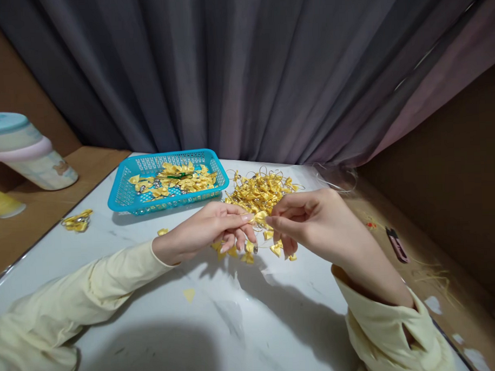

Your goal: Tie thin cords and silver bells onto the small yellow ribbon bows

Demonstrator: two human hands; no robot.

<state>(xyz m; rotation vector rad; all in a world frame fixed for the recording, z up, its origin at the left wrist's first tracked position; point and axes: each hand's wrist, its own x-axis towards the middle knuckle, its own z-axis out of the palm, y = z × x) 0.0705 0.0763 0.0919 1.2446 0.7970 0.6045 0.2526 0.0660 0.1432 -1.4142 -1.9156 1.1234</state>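
Between my two hands is a small yellow ribbon bow point(259, 217), held just above the white marbled table. My left hand point(222, 224) pinches its left side between thumb and forefinger, the other fingers loosely bent. From the other side, my right hand point(303, 218) pinches its right end with thumb and forefinger. Behind and below the hands spreads a pile of yellow bows point(264, 186) with thin wire or elastic loops. Several more bows lie under the fingers, partly hidden. A blue perforated basket point(128, 200) with yellow bows and silvery bits stands behind my left hand.
A small cluster of yellow bows point(77, 220) lies on the table's left side. At far left stand a tumbler point(35, 155) and a yellow container point(2, 204). A pink-and-black cutter point(396, 245) lies right of the table. A grey curtain point(227, 72) hangs behind.
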